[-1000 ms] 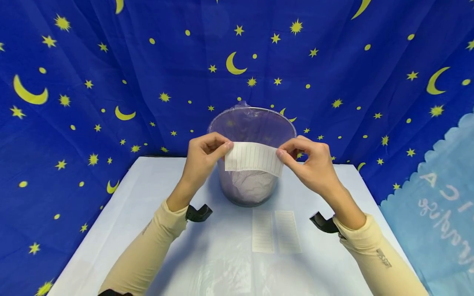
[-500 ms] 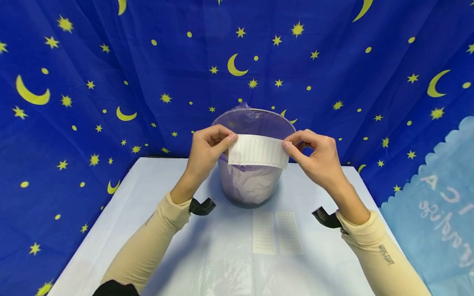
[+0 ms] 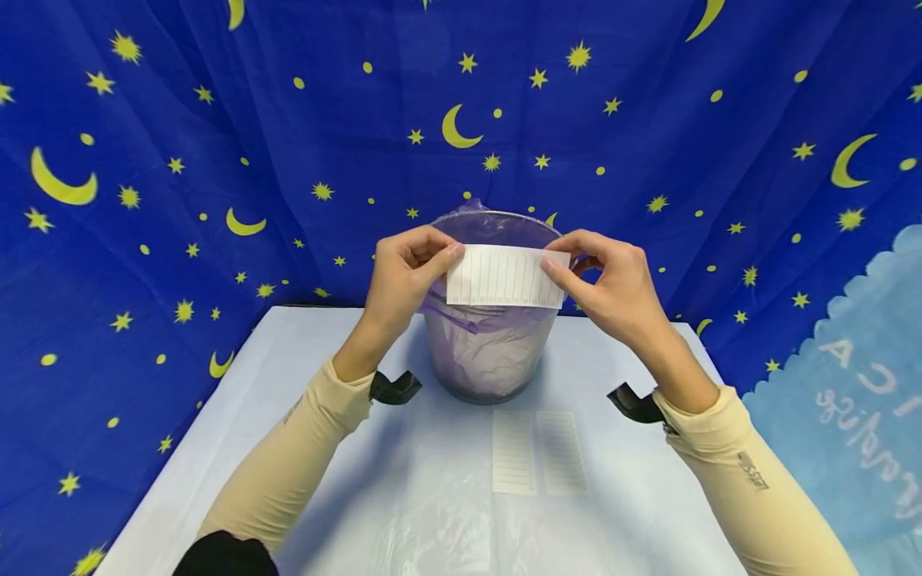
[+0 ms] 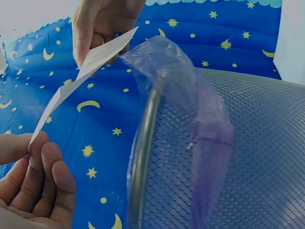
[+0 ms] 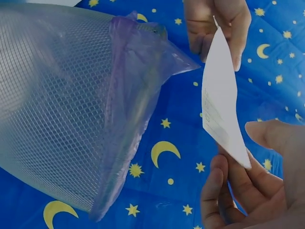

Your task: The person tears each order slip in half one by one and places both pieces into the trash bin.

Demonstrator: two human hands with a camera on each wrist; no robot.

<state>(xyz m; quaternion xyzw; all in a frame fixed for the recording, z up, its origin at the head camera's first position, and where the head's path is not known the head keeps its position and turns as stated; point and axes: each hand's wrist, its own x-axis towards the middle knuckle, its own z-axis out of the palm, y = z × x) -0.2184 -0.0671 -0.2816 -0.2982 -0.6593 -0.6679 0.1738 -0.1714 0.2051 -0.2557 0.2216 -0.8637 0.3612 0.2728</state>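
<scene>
Both hands hold up a white lined paper sheet (image 3: pixel 504 276) with a row of small boxes along one edge, in front of a mesh wastebasket (image 3: pixel 497 360). My left hand (image 3: pixel 403 276) pinches its left end between thumb and fingers. At the other end is my right hand (image 3: pixel 619 280), fingers curled behind the sheet and thumb in front; the right wrist view shows a gap between thumb (image 5: pixel 261 132) and paper. A thin purple bin liner (image 4: pixel 209 167) is folded over the basket's rim. The sheet hides part of the basket in the head view.
Two more lined paper strips, a left one (image 3: pixel 513 452) and a right one (image 3: pixel 562 454), lie on the white-covered table (image 3: pixel 324 496) in front of the basket. A blue cloth (image 3: pixel 324 144) with moons and stars hangs behind and at the sides.
Both hands have risen with the paper, up toward the basket's rim. The right thumb now sits farther in from the sheet's right end, and more of the purple liner shows below it.
</scene>
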